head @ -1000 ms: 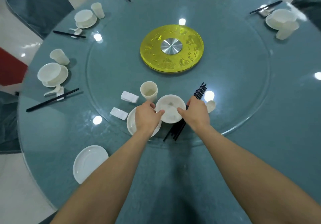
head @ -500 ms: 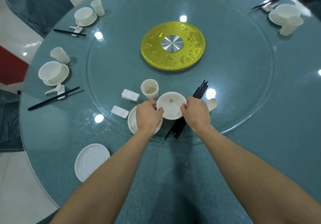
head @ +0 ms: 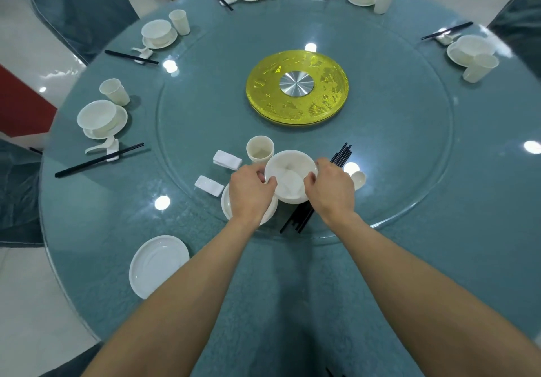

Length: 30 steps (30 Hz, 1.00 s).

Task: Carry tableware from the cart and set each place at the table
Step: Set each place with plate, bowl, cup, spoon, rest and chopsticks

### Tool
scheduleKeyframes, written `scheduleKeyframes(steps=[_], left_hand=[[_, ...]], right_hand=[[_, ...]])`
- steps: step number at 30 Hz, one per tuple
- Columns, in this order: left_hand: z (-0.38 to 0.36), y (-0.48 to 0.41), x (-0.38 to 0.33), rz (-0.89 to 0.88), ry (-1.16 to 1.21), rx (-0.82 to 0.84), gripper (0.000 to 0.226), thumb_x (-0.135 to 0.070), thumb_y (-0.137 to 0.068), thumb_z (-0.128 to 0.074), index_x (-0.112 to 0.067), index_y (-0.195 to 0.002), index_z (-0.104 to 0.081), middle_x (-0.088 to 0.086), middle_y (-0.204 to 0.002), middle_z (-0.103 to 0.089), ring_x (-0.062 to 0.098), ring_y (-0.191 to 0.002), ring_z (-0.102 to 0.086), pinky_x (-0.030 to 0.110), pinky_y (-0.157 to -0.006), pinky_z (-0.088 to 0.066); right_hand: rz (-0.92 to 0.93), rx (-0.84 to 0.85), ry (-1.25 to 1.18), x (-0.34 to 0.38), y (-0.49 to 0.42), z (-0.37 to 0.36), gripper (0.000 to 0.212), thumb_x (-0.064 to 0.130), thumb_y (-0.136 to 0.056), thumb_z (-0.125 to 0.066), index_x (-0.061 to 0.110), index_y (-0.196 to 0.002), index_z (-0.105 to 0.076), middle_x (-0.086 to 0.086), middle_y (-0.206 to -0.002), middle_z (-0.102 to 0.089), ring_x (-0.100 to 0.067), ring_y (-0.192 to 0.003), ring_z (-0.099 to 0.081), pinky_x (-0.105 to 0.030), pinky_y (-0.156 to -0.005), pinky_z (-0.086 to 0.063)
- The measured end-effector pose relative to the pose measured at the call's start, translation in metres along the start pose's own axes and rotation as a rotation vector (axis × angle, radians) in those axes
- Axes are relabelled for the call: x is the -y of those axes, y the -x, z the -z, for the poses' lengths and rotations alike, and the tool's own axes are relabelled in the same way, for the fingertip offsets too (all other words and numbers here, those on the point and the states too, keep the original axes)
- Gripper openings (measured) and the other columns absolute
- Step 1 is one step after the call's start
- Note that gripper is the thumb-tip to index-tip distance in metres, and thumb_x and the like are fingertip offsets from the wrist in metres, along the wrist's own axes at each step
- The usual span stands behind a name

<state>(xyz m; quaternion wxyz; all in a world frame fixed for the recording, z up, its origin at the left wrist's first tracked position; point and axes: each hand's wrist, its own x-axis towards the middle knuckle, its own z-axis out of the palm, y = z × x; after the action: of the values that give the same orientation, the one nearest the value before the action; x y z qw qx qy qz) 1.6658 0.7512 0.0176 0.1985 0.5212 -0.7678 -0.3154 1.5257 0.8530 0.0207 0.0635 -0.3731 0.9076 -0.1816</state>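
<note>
Fingers of the left hand (head: 251, 192) and right hand (head: 330, 190) grip the rim of the bowl (head: 289, 176) between them, while the empty plate (head: 158, 265) lies near-left on the bench (head: 483, 230), closer to the left hand.

A flat round yellow-gold disc with embossed patterns (head: 325, 95) lies at the middle of a large clear round glass turntable (head: 395, 130), and a brushed silver metal hub (head: 296, 84) sits in the disc's centre. Bright round ceiling-light reflections (head: 162, 202) dot the glass. Chairs in grey-blue fabric covers stand at the upper left (head: 79, 10), the left edge (head: 17, 189) and the upper right (head: 518, 37). Below them is glossy white floor (head: 29, 303), with a red patch (head: 20, 104) at the left, possibly carpet.
</note>
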Motion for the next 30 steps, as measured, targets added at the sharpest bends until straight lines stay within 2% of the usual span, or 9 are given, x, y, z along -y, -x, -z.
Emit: scheduleKeyframes(steps=[5, 10, 14, 16, 18, 23, 27, 30], left_hand=[[0.035, 0.007, 0.022, 0.036, 0.066, -0.089, 0.028, -0.026, -0.084, -0.078, -0.027, -0.111, -0.075, -0.011, -0.083, -0.067, 0.011, -0.081, -0.064, 0.025, -0.078, -0.048], [0.078, 0.024, 0.074, 0.129, 0.069, -0.158, 0.03, -0.023, -0.084, -0.076, -0.027, -0.114, -0.075, -0.008, -0.084, -0.068, 0.012, -0.079, -0.065, 0.028, -0.079, -0.052], [0.118, 0.052, 0.135, 0.257, -0.003, -0.249, 0.029, -0.024, -0.085, -0.077, -0.027, -0.113, -0.075, -0.01, -0.082, -0.066, 0.013, -0.078, -0.063, 0.028, -0.074, -0.047], [0.131, 0.067, 0.159, 0.309, -0.042, -0.27, 0.026, -0.029, -0.087, -0.076, -0.03, -0.113, -0.075, -0.011, -0.081, -0.065, 0.013, -0.077, -0.063, 0.029, -0.071, -0.047], [0.144, 0.083, 0.184, 0.369, -0.101, -0.285, 0.026, -0.035, -0.09, -0.073, -0.031, -0.116, -0.076, -0.012, -0.084, -0.066, 0.013, -0.08, -0.063, 0.029, -0.071, -0.045], [0.157, 0.109, 0.228, 0.473, -0.203, -0.254, 0.032, -0.039, -0.096, -0.068, -0.03, -0.127, -0.074, -0.008, -0.097, -0.071, 0.013, -0.084, -0.063, 0.032, -0.073, -0.052], [0.155, 0.119, 0.244, 0.503, -0.238, -0.231, 0.034, -0.038, -0.098, -0.067, -0.028, -0.13, -0.073, -0.005, -0.101, -0.075, 0.014, -0.084, -0.065, 0.031, -0.073, -0.053], [0.154, 0.122, 0.25, 0.509, -0.256, -0.221, 0.036, -0.039, -0.097, -0.066, -0.029, -0.131, -0.073, -0.003, -0.103, -0.077, 0.018, -0.088, -0.071, 0.036, -0.075, -0.06]], right_hand=[[0.093, -0.012, -0.054, 0.032, 0.016, 0.0, 0.03, 0.029, -0.101, -0.054, 0.01, -0.123, -0.062, -0.012, -0.1, -0.072, -0.037, -0.089, -0.067, -0.044, -0.074, -0.054], [0.21, 0.038, -0.158, 0.084, 0.044, -0.02, 0.027, 0.03, -0.1, -0.053, 0.011, -0.115, -0.064, -0.012, -0.096, -0.073, -0.037, -0.088, -0.067, -0.044, -0.072, -0.053], [0.316, 0.187, -0.206, 0.132, 0.075, -0.054, 0.028, 0.03, -0.101, -0.051, 0.011, -0.116, -0.065, -0.011, -0.096, -0.074, -0.036, -0.087, -0.067, -0.041, -0.07, -0.05], [0.35, 0.286, -0.216, 0.147, 0.09, -0.07, 0.023, 0.029, -0.101, -0.049, 0.011, -0.108, -0.063, -0.011, -0.092, -0.072, -0.036, -0.084, -0.066, -0.04, -0.066, -0.047], [0.392, 0.382, -0.213, 0.164, 0.104, -0.087, 0.019, 0.027, -0.1, -0.048, 0.012, -0.101, -0.06, -0.01, -0.089, -0.07, -0.035, -0.081, -0.063, -0.041, -0.065, -0.045], [0.441, 0.544, -0.179, 0.186, 0.13, -0.115, 0.014, 0.025, -0.099, -0.049, 0.014, -0.102, -0.058, -0.003, -0.082, -0.062, -0.032, -0.076, -0.055, -0.037, -0.06, -0.034], [0.45, 0.63, -0.121, 0.189, 0.141, -0.13, 0.026, 0.026, -0.101, -0.047, 0.012, -0.118, -0.062, -0.009, -0.097, -0.07, -0.032, -0.083, -0.06, -0.035, -0.063, -0.041], [0.448, 0.665, -0.109, 0.188, 0.143, -0.138, 0.029, 0.027, -0.101, -0.046, 0.014, -0.122, -0.062, -0.009, -0.099, -0.072, -0.032, -0.085, -0.063, -0.037, -0.065, -0.047]])
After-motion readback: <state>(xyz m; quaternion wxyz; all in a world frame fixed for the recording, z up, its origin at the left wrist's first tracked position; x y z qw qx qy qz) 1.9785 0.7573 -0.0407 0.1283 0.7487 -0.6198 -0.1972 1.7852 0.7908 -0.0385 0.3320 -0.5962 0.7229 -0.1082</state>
